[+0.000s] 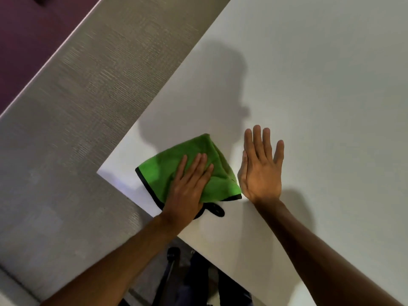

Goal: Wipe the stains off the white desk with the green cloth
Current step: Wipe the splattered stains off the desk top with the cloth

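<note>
Green cloth, soft and limp, lies near the tabletop corner under your flat open left hand; press through the palm, right hand open beside it.

Folded green cloth: soft napped pile, microfibre look, matt, creased; narrow black stitched binding along edges, small black fabric loop tag at near corner. White desk top: smooth, hard, laminate-like, matt to faint satin, soft glare patch by near-left corner. Grey floor beyond left edge: fine ribbed woven texture, carpet-like, matt. Dark purple surface at far left: flat, matt, material unclear. Bare left hand flat on pile; bare right hand flat on desk top.
</note>
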A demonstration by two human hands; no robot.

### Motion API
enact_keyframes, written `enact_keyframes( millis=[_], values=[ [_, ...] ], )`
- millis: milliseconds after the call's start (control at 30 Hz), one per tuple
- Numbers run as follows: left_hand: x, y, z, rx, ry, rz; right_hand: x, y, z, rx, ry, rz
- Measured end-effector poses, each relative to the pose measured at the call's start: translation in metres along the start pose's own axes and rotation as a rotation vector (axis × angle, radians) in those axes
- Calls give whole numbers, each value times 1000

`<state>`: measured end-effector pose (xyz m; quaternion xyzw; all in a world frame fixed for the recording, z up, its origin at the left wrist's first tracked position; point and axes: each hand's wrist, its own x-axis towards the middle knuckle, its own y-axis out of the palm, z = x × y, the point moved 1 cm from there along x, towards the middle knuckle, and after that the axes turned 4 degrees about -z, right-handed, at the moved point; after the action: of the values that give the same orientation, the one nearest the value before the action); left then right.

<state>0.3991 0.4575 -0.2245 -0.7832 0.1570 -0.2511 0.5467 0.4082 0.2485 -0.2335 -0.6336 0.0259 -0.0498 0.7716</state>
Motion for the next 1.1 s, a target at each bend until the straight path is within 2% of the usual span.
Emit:
enact_keyframes(
  millis=[133, 333, 667, 867, 967, 1100],
  values=[
    [23, 8, 21, 4, 67, -47, 0, -3, 2, -38, -11, -11],
    [148, 29, 74, 125, -204, -123, -3, 1, 2, -69, -61, -187],
    [309, 45, 120, 123, -368, -64, -3, 2, 3, -83, -58, -176],
    [323, 34, 119, -68, -165, 46, 1, 4, 0, -51, -15, -45],
    [294, 27, 111, -180, 28, 112, 1, 3, -1, -32, -5, -31],
    [233, 27, 84, -208, 224, 104, 1, 2, 2, -37, 0, -36]
  ],
)
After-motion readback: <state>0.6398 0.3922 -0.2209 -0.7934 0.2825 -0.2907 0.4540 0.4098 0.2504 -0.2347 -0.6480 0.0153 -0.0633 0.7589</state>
